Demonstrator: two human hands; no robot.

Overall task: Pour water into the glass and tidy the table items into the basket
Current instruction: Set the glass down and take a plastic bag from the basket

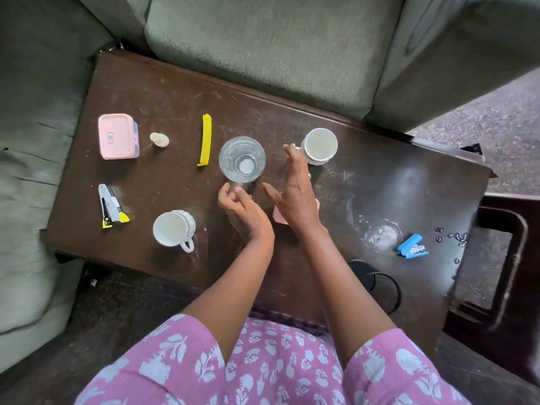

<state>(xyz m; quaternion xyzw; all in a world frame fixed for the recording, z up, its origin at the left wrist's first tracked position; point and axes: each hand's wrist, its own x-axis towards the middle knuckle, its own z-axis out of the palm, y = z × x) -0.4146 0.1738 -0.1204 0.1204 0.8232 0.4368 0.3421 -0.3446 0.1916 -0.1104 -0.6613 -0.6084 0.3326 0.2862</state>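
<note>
Glass: a clear glass [242, 159] is seen upright at the middle of the dark table [380, 176], between a yellow clip [205, 140] and a white mug [320, 145].
Left hand [244, 213]: fingers are loosely curled at the glass's near side and nothing is held. Contact with the glass cannot be told.
Right hand [295, 197]: fingers are spread just right of the glass and nothing is gripped.
Basket: a black mesh basket [380, 287] is seen at the table's near edge.
</note>
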